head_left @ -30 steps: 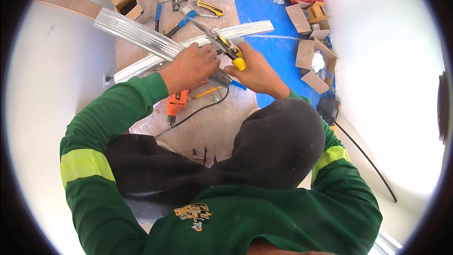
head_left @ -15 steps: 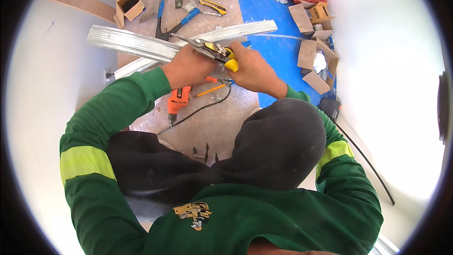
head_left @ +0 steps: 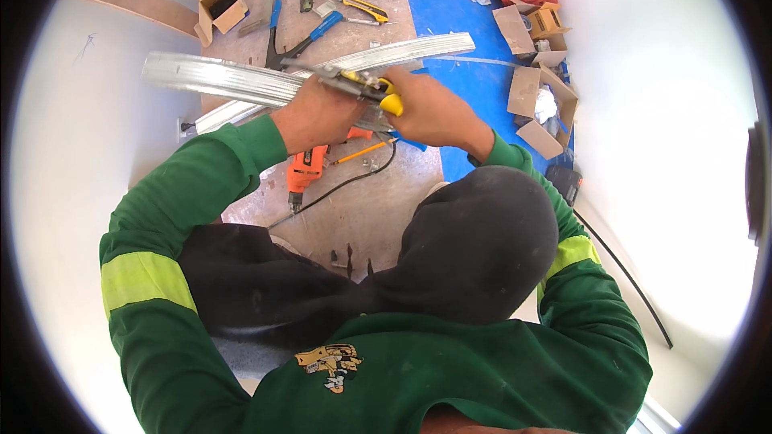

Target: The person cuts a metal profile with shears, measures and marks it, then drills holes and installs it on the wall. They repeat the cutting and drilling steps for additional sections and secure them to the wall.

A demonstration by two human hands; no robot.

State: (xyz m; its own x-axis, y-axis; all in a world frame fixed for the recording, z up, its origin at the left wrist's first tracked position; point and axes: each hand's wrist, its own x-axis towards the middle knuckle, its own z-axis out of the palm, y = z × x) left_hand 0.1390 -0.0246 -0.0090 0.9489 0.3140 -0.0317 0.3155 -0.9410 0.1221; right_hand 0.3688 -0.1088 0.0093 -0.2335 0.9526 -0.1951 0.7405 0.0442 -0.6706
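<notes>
My left hand [head_left: 320, 112] is closed round a ribbed silver metal channel [head_left: 209, 74] that slants out to the upper left. My right hand [head_left: 430, 112] grips yellow-handled metal snips [head_left: 362, 83]; their jaws reach over the channel and my left hand, and whether they touch the metal I cannot tell. A second silver channel [head_left: 418, 47] lies crosswise beneath, on the plywood board. An orange drill [head_left: 305, 169] with a black cord lies below my hands, beside a yellow pencil [head_left: 359, 153].
A riveting tool [head_left: 322, 26] with blue handles, a square [head_left: 310, 0], a yellow utility knife [head_left: 362, 6] and a small box [head_left: 219, 4] lie at the far end. Cardboard boxes [head_left: 547, 104] stand on the blue sheet at the right. White walls flank both sides.
The held channel's far end has swung down and left, off the brown strip on the left. The snips' jaws have tipped flatter toward the left and lie lower over my left hand.
</notes>
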